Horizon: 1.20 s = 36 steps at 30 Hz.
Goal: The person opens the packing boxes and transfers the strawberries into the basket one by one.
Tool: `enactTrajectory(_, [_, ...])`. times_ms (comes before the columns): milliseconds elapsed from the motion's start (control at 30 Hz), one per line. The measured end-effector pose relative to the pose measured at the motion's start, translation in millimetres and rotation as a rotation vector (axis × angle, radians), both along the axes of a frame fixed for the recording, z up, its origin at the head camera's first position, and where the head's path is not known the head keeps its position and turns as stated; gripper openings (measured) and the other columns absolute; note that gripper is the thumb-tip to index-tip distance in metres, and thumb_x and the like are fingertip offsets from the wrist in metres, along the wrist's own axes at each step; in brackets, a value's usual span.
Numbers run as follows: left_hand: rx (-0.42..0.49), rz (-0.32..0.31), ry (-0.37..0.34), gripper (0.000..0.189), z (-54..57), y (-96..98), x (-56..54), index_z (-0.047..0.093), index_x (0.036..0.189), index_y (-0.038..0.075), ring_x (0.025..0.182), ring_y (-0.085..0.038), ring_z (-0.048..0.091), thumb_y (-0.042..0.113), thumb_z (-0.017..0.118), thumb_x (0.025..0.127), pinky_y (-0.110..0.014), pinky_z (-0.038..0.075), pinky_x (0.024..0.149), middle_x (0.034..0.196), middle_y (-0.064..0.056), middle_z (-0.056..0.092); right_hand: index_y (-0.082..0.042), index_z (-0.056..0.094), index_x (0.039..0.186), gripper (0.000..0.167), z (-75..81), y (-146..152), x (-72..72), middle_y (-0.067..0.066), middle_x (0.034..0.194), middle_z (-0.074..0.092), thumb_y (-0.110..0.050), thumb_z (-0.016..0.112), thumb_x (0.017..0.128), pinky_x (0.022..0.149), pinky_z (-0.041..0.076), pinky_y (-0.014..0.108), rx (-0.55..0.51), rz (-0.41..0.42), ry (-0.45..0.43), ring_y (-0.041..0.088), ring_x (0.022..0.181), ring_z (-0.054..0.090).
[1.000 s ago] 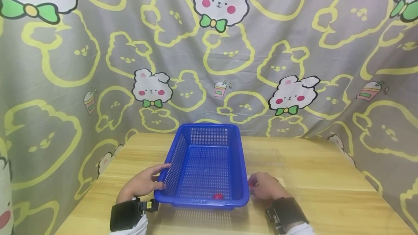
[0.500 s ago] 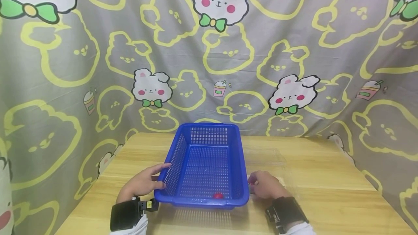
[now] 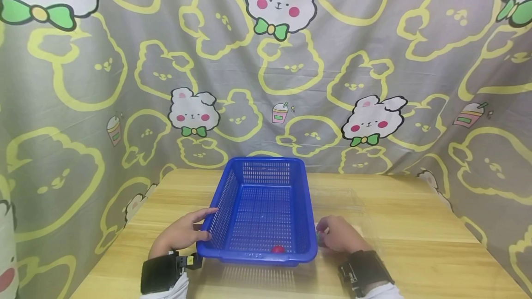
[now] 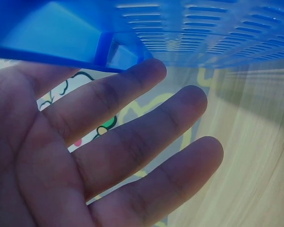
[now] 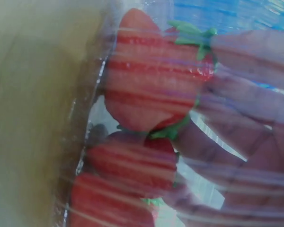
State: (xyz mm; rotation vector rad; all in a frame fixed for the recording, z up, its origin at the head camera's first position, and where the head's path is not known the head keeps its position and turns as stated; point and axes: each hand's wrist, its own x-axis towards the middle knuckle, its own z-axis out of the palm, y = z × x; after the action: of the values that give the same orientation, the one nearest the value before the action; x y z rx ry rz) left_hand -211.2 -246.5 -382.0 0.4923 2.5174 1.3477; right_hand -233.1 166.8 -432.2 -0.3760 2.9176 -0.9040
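Note:
A blue plastic basket [image 3: 262, 216] sits tilted towards me in the head view, with a red strawberry-like thing [image 3: 277, 249] at its near end. My left hand [image 3: 183, 230] touches its left rim; in the left wrist view the fingers [image 4: 146, 137] are spread and fairly straight below the blue rim. To the right of the basket, my right hand [image 3: 338, 234] has curled fingers at a small green-and-red thing. Seen through clear plastic in the right wrist view, that hand pinches a strawberry [image 5: 151, 80] by its leafy end. More strawberries [image 5: 132, 163] lie below it.
A clear plastic box [image 3: 336, 197] stands right of the basket, its walls hard to make out. The wooden table [image 3: 420, 225] reaches back to a grey patterned curtain [image 3: 307, 82]. Both wrists wear black camera mounts [image 3: 160, 273].
My right hand has risen and turned slightly at the basket's right side; green now shows at its fingertips where red showed earlier. The left hand and basket stay put.

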Motion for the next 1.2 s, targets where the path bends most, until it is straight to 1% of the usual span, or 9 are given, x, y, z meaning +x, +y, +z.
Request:
enactTrajectory(167, [-0.011, 0.002, 0.01, 0.067, 0.0, 0.2, 0.3, 0.039, 0.142, -0.006, 0.119, -0.061, 0.043, 0.002, 0.067, 0.082, -0.057, 0.052, 0.085, 0.144, -0.039, 0.03, -0.008, 0.07, 0.092, 0.012, 0.6, 1.0, -0.5, 0.002, 0.088, 0.068, -0.004, 0.066, 0.081, 0.078, 0.052, 0.048, -0.001, -0.024, 0.01, 0.022, 0.082, 0.062])
enactTrajectory(267, [-0.015, 0.004, 0.014, 0.067, 0.4, 0.0, -0.1, 0.04, 0.142, -0.006, 0.117, -0.061, 0.045, 0.002, 0.067, 0.082, -0.057, 0.052, 0.084, 0.144, -0.039, 0.03, -0.008, 0.07, 0.092, 0.012, 1.0, 1.3, -1.6, 0.003, 0.09, 0.068, -0.005, 0.066, 0.081, 0.081, 0.051, 0.05, 0.001, -0.027, 0.025, 0.024, 0.085, 0.063])
enactTrajectory(333, [-0.02, 0.01, 0.012, 0.066, 0.6, 0.0, -0.1, 0.04, 0.142, -0.005, 0.117, -0.06, 0.046, 0.002, 0.068, 0.082, -0.057, 0.052, 0.083, 0.144, -0.039, 0.03, -0.007, 0.07, 0.092, 0.012, 1.7, 1.5, -2.2, 0.004, 0.091, 0.069, -0.005, 0.066, 0.081, 0.081, 0.052, 0.05, 0.001, -0.023, 0.035, 0.025, 0.085, 0.063])
enactTrajectory(467, [-0.019, 0.011, 0.009, 0.066, 0.1, -0.1, -0.5, 0.04, 0.143, -0.005, 0.117, -0.061, 0.045, 0.002, 0.068, 0.083, -0.058, 0.052, 0.083, 0.145, -0.038, 0.031, -0.006, 0.071, 0.093, 0.013, 3.3, 2.1, -2.6, 0.005, 0.089, 0.069, -0.005, 0.067, 0.081, 0.077, 0.053, 0.047, -0.001, -0.018, 0.052, 0.022, 0.081, 0.063])
enactTrajectory(733, [-0.007, 0.014, -0.004, 0.066, -0.1, 0.1, -0.4, 0.04, 0.143, -0.005, 0.118, -0.061, 0.044, 0.001, 0.067, 0.083, -0.058, 0.052, 0.083, 0.145, -0.038, 0.031, -0.006, 0.07, 0.094, 0.013, 3.9, 2.0, -2.2, 0.006, 0.087, 0.068, -0.004, 0.067, 0.081, 0.068, 0.053, 0.04, -0.024, -0.035, 0.039, 0.017, 0.073, 0.06])
enactTrajectory(967, [-0.005, 0.017, -0.01, 0.066, 0.2, -0.3, -0.7, 0.04, 0.143, -0.005, 0.118, -0.06, 0.044, 0.001, 0.067, 0.084, -0.058, 0.052, 0.083, 0.145, -0.038, 0.031, -0.006, 0.07, 0.093, 0.011, 4.8, 2.9, -2.6, 0.004, 0.085, 0.067, -0.005, 0.067, 0.083, 0.065, 0.053, 0.038, -0.034, -0.038, 0.042, 0.015, 0.069, 0.06])
enactTrajectory(1200, [-0.007, 0.016, -0.009, 0.066, 0.3, -0.2, -0.7, 0.04, 0.143, -0.005, 0.118, -0.06, 0.045, 0.002, 0.068, 0.083, -0.058, 0.051, 0.084, 0.145, -0.038, 0.03, -0.005, 0.07, 0.092, 0.01, 7.8, 3.1, -1.0, 0.003, 0.085, 0.068, -0.004, 0.067, 0.082, 0.067, 0.053, 0.037, -0.038, -0.033, 0.063, 0.013, 0.069, 0.06])
